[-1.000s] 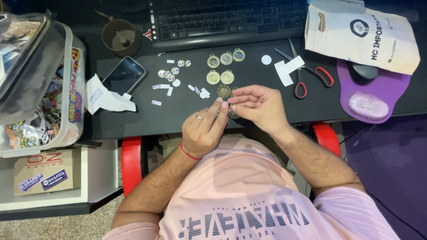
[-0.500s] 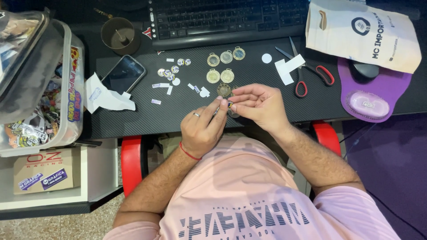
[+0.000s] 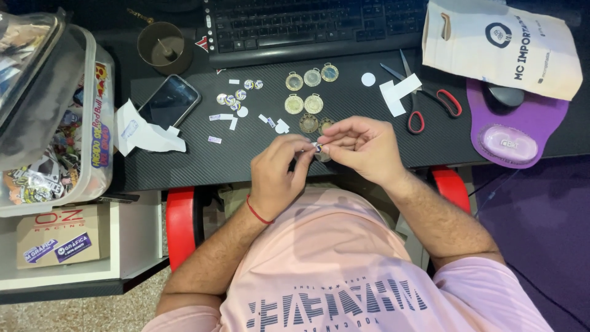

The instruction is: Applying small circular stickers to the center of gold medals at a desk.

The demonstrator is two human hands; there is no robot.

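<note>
Pinching a small round medal between fingers of both hands.

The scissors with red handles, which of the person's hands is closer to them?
Right. The right hand sits just left of the scissors; the left hand is farther away, beyond the right hand.

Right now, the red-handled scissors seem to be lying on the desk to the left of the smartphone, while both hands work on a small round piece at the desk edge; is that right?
Not quite. In the head view the red-handled scissors lie far to the right of the smartphone, next to the purple mouse pad. The rest holds: the left hand and right hand meet on a small round piece at the desk edge.
</note>
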